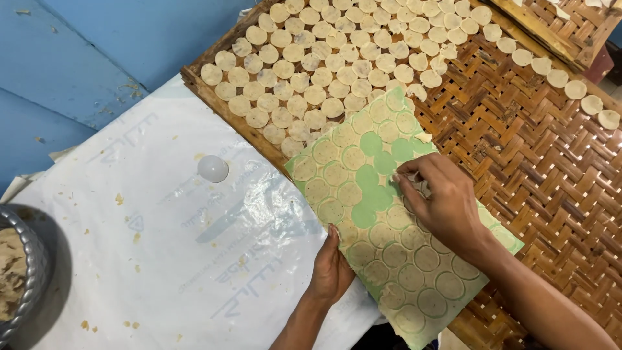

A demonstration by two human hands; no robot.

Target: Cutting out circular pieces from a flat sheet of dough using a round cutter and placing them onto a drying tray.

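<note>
A green sheet [389, 220] lies slantwise in the centre of the frame, its long axis running from the upper centre down toward the lower right. Its upper end overlaps the woven tray [551, 168]; its lower end juts over the white plastic [162, 246] covering the counter. Pale dough discs [337, 174] cover most of the sheet, with a bare green patch in the middle where discs are gone.

The right hand [440, 204] rests on the sheet just right of that bare patch, fingers bunched and pinched at the edge of a disc at its fingertips, toward the left of the hand. What exactly is between the fingers is too small to tell. The left hand [332, 269] sits at the sheet's lower left edge, fingers curled under and thumb up against it, holding the edge.

Rows of laid-out discs [324, 58] fill the tray's upper left, above and left of the right hand. A grey bowl [29, 272] sits at the far left edge, and a small white dome [212, 168] on the plastic.
</note>
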